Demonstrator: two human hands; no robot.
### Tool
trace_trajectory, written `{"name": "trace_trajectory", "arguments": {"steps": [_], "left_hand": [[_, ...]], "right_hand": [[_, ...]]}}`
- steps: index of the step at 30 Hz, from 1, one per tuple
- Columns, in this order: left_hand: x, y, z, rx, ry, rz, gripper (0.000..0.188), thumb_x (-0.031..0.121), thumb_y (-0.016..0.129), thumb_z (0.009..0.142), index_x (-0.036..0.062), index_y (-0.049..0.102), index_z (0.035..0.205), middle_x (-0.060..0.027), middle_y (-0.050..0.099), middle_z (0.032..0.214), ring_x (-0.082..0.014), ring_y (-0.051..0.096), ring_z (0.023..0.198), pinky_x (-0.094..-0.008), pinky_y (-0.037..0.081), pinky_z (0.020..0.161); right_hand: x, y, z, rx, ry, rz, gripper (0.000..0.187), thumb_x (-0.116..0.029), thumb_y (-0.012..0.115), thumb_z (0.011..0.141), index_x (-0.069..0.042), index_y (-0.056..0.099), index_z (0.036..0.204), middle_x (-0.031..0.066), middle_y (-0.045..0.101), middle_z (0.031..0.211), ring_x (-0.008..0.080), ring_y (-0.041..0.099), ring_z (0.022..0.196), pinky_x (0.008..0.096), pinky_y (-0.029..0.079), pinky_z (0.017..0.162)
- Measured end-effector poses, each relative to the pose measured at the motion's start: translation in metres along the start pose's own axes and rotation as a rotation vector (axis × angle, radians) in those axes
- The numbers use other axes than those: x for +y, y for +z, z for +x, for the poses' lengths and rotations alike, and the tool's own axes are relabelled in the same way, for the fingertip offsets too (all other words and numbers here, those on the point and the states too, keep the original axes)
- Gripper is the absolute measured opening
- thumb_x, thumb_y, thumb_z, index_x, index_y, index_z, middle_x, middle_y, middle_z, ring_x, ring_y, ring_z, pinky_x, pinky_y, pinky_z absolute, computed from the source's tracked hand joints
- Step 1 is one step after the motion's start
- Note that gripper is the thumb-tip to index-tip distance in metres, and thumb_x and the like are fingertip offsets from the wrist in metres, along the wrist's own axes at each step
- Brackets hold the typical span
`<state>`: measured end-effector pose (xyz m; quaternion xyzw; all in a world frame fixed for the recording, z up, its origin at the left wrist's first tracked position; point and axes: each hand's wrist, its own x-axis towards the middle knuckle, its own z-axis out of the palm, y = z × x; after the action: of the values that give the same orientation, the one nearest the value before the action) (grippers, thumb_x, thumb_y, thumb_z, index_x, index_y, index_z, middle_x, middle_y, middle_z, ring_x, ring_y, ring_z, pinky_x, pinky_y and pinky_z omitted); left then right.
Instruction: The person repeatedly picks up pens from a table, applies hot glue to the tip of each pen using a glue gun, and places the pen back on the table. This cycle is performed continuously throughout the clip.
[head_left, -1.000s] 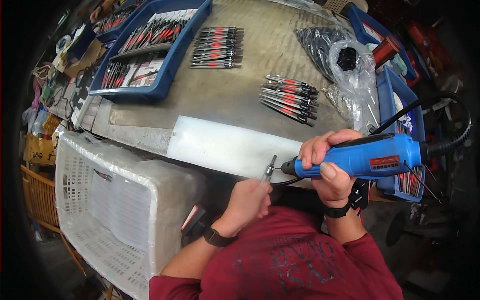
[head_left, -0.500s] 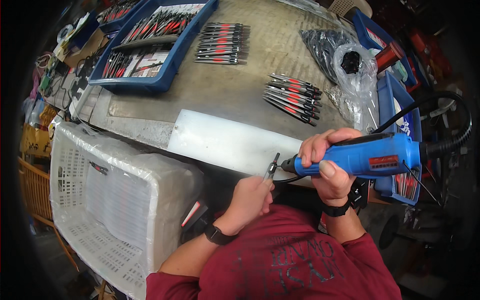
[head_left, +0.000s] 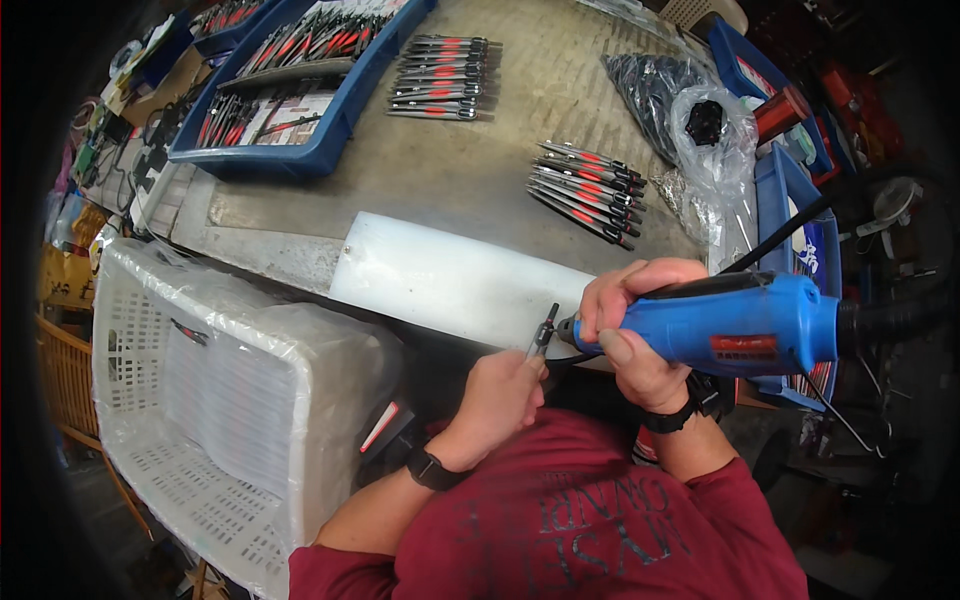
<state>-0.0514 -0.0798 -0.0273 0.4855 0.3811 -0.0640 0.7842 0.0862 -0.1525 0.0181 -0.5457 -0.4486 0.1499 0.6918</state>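
Observation:
My left hand [head_left: 497, 393] is closed around a grey-and-black pen [head_left: 546, 328], whose dark end points up out of my fist. In my right hand [head_left: 640, 350] lies a blue electric screwdriver [head_left: 735, 318], held level with its nose pointing left. That nose is right beside the pen's upper part; whether they touch I cannot tell. Both hands are over the near edge of a long white block [head_left: 450, 280]. Behind the block, a row of grey pens with red grips [head_left: 585, 195] lies on the table.
Another row of pens [head_left: 437, 78] lies farther back. A blue tray [head_left: 240, 165] of pens is at the far left, and a plastic-lined white crate [head_left: 330, 400] stands near left. Clear bags [head_left: 715, 140] of parts and a blue bin [head_left: 785, 200] line the right side.
The screwdriver has shifted slightly left and its nose sits a little closer to the pen. Its black cable has swung out of its loop. My left hand has barely moved.

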Motion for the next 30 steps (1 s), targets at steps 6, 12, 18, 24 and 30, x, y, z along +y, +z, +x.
{"name": "trace_trajectory", "arguments": {"steps": [6, 12, 18, 24, 30], "left_hand": [[-0.007, 0.001, 0.002, 0.006, 0.054, -0.018, 0.027, 0.018, 0.046, 0.091, -0.0018, 0.055, 0.074, -0.0054, 0.053, 0.054, -0.0114, 0.048, 0.042, -0.0261, 0.038, 0.039], [-0.007, 0.003, 0.001, 0.002, 0.051, -0.068, 0.027, 0.018, 0.046, 0.091, -0.0008, 0.054, 0.074, -0.0048, 0.052, 0.054, -0.0096, 0.045, 0.041, -0.0244, 0.034, 0.037], [-0.007, 0.002, 0.001, -0.018, 0.103, -0.105, 0.024, 0.018, 0.047, 0.092, 0.0015, 0.053, 0.076, -0.0017, 0.049, 0.055, -0.0062, 0.039, 0.039, -0.0205, 0.028, 0.034], [-0.009, 0.003, 0.002, -0.019, 0.110, -0.089, 0.022, 0.016, 0.046, 0.092, 0.0013, 0.053, 0.078, -0.0014, 0.049, 0.054, -0.0064, 0.039, 0.039, -0.0205, 0.028, 0.034], [-0.008, 0.003, 0.001, -0.012, 0.080, -0.104, 0.022, 0.016, 0.046, 0.092, 0.0015, 0.054, 0.078, -0.0013, 0.049, 0.054, -0.0063, 0.039, 0.039, -0.0205, 0.028, 0.034]], "right_hand": [[-0.001, 0.005, 0.014, -0.175, 0.057, -0.160, 0.037, -0.004, 0.065, 0.075, -0.008, 0.036, 0.098, 0.0070, 0.047, 0.074, 0.0172, 0.049, 0.061, 0.0309, 0.044, 0.055], [-0.007, 0.019, 0.013, 0.029, 0.213, 0.070, 0.015, 0.001, 0.065, 0.066, -0.003, 0.057, 0.078, 0.0029, 0.057, 0.068, 0.0110, 0.055, 0.061, 0.0227, 0.045, 0.056], [-0.010, 0.006, 0.015, -0.128, 0.081, 0.075, 0.029, -0.001, 0.066, 0.068, -0.002, 0.051, 0.093, 0.0047, 0.059, 0.076, 0.0116, 0.056, 0.065, 0.0248, 0.046, 0.061], [-0.014, 0.004, 0.011, -0.052, 0.053, 0.151, 0.038, -0.003, 0.066, 0.070, -0.002, 0.046, 0.101, 0.0053, 0.056, 0.081, 0.0120, 0.055, 0.073, 0.0252, 0.044, 0.066], [-0.012, 0.011, 0.010, -0.016, 0.082, 0.204, 0.038, -0.003, 0.066, 0.070, -0.002, 0.045, 0.102, 0.0046, 0.055, 0.080, 0.0119, 0.054, 0.073, 0.0254, 0.044, 0.067]]}}
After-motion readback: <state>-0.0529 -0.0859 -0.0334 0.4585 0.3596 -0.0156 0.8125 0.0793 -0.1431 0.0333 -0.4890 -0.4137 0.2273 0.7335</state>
